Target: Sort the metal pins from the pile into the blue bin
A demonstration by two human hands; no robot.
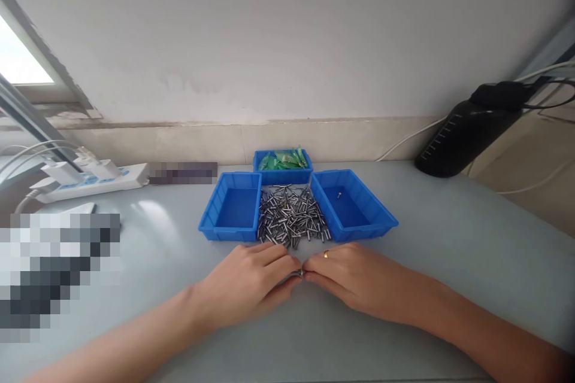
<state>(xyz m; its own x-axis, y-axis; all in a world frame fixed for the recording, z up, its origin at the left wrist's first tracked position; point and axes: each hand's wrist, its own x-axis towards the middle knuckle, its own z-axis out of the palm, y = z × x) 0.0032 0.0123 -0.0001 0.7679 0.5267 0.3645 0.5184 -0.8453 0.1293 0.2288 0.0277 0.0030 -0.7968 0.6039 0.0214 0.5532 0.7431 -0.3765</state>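
Observation:
My left hand (pixel 258 275) is closed around a small metal piece (pixel 294 274), part of which shows between its thumb and fingers. The fingertips of my right hand (pixel 345 272), which wears a ring, are pinched together at the end of that piece, and what they hold is too small to make out. The two hands nearly meet just in front of a pile of metal screws (pixel 294 215). Blue trays stand on both sides of the pile: the left tray (pixel 236 206) shows a bare bottom, and the right tray (pixel 353 206) holds one small piece.
Behind the pile, a smaller blue tray (pixel 283 176) holds green packets (pixel 284 160). A black bottle (pixel 469 131) leans at the back right near a white cable. At the left are a power strip (pixel 94 184) with plugs and a blurred-out object (pixel 58 269).

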